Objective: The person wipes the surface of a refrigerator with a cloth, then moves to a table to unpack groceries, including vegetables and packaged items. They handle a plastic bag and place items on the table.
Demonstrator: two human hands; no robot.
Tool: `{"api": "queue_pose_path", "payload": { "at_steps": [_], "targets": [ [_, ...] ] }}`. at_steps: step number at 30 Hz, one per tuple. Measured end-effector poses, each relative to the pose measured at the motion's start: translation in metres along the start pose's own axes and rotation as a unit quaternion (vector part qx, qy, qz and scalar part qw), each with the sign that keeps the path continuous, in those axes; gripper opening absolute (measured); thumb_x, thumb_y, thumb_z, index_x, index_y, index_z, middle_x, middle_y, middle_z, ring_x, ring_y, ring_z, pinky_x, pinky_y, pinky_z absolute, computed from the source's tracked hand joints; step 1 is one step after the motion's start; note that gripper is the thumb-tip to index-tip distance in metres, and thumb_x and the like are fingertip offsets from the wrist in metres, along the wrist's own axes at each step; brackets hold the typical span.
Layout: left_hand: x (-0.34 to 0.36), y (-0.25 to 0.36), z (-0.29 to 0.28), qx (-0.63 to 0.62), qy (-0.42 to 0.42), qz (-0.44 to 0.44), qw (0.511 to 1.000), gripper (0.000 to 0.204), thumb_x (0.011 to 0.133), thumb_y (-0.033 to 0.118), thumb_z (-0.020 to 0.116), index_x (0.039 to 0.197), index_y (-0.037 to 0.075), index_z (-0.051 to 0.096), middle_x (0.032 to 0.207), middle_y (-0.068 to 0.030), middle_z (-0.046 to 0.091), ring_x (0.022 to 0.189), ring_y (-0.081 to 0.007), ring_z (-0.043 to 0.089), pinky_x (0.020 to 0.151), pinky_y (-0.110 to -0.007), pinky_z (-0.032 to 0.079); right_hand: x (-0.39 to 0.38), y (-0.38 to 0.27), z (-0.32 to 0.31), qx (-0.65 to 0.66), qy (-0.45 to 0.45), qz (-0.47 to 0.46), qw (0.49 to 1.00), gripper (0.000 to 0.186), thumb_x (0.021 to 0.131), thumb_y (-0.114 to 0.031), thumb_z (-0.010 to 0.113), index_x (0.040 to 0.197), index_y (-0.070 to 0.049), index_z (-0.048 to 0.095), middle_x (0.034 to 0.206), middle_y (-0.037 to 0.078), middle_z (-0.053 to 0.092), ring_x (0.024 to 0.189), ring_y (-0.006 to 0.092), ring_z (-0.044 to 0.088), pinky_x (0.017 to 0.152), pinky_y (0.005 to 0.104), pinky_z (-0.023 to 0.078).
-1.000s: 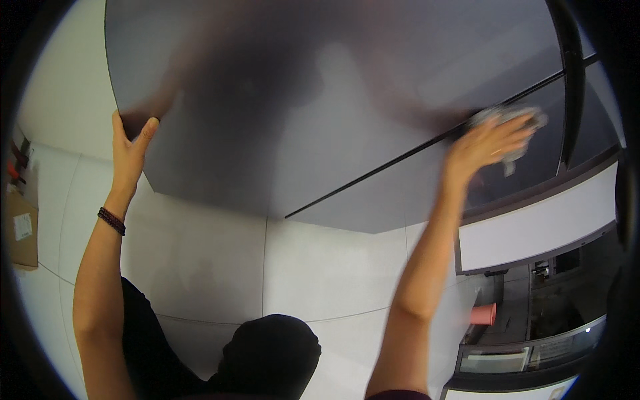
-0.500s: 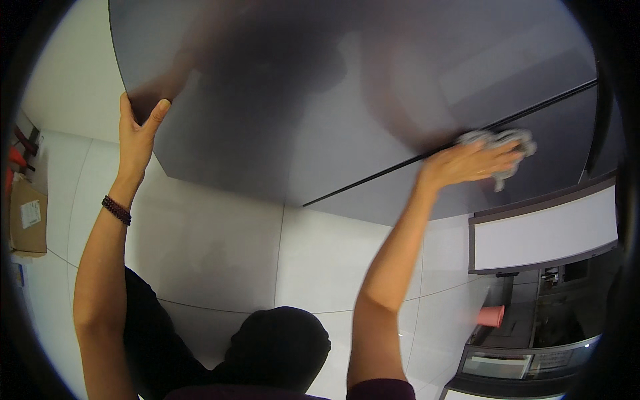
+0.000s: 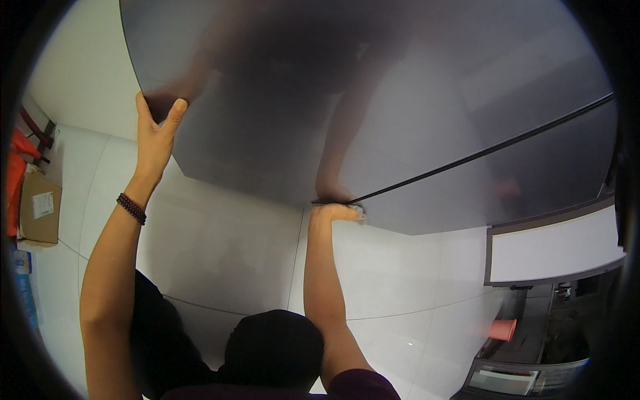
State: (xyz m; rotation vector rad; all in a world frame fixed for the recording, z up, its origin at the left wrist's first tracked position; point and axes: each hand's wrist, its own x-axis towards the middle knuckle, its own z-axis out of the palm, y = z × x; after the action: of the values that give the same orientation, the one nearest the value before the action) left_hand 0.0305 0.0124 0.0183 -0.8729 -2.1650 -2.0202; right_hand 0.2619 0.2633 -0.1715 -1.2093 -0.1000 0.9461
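A large dark grey, glossy panel (image 3: 253, 147), like a refrigerator front, fills the upper part of the view and mirrors my arms. A dark seam (image 3: 480, 155) crosses it at a slant, with a narrower panel (image 3: 547, 170) on the right. My left hand (image 3: 158, 127) grips the big panel's left edge, thumb on the front face and fingers around the side. At the seam's near end, my right hand (image 3: 335, 213) is against the panel's bottom edge with a grey cloth (image 3: 361, 215) in it. Most of the cloth is hidden by the hand.
White floor tiles (image 3: 373, 280) lie below the panels. At the far left stand a cardboard box (image 3: 40, 207) and something orange (image 3: 17, 180). On the right are a white, dark-framed panel (image 3: 553, 243), a pink bin (image 3: 503, 329) and a glass-fronted dark unit (image 3: 520, 380).
My right hand has moved left and nearer with the cloth, from across the seam to its near end. My left hand keeps its hold on the edge; the view has shifted slightly.
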Motion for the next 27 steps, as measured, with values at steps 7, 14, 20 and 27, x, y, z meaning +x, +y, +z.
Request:
{"api": "queue_pose_path", "payload": {
  "at_steps": [7, 14, 20, 27],
  "targets": [
    [0.000, -0.007, 0.001, -0.022, -0.003, -0.005, 1.000, 0.063, 0.086, 0.047, 0.064, 0.124, 0.004, 0.038, 0.118, -0.0114, 0.048, 0.113, -0.0206, 0.044, 0.099, -0.033, 0.034, -0.041, -0.029, 0.018, 0.137, 0.087, 0.273, 0.948, 0.060, 0.091, -0.051, 0.029, 0.130, -0.009, 0.048, 0.139, 0.006, 0.039, 0.125, 0.0281, 0.036, 0.104, 0.0421, 0.033],
    [-0.004, -0.015, 0.006, -0.038, -0.006, 0.002, 0.999, 0.073, 0.081, 0.048, 0.069, 0.128, 0.003, 0.036, 0.118, -0.0122, 0.053, 0.112, -0.0222, 0.050, 0.096, -0.033, 0.039, -0.038, -0.115, 0.027, 0.005, -0.303, 0.163, 0.939, 0.061, 0.090, -0.045, 0.029, 0.140, -0.009, 0.034, 0.146, 0.009, 0.030, 0.132, 0.0297, 0.028, 0.108, 0.0459, 0.026],
    [-0.009, -0.006, 0.006, -0.027, 0.026, 0.000, 0.999, 0.055, 0.087, 0.044, 0.064, 0.119, 0.002, 0.047, 0.106, -0.0107, 0.060, 0.098, -0.0210, 0.055, 0.085, -0.032, 0.043, -0.099, -0.222, 0.083, -0.238, -0.133, -0.440, 0.855, 0.065, 0.096, -0.042, 0.024, 0.150, -0.011, 0.008, 0.153, 0.020, 0.011, 0.139, 0.0405, 0.015, 0.110, 0.0540, 0.018],
    [-0.003, -0.027, 0.006, -0.142, 0.139, -0.072, 0.977, 0.043, 0.098, 0.040, 0.041, 0.101, 0.001, 0.058, 0.088, -0.0071, 0.059, 0.083, -0.0173, 0.052, 0.078, -0.030, 0.042, -0.159, -0.276, 0.114, -0.238, -0.129, -0.650, 0.710, 0.074, 0.094, -0.060, 0.012, 0.151, -0.014, 0.006, 0.155, 0.020, 0.000, 0.142, 0.0425, -0.001, 0.104, 0.0673, 0.009]
  ]
}}
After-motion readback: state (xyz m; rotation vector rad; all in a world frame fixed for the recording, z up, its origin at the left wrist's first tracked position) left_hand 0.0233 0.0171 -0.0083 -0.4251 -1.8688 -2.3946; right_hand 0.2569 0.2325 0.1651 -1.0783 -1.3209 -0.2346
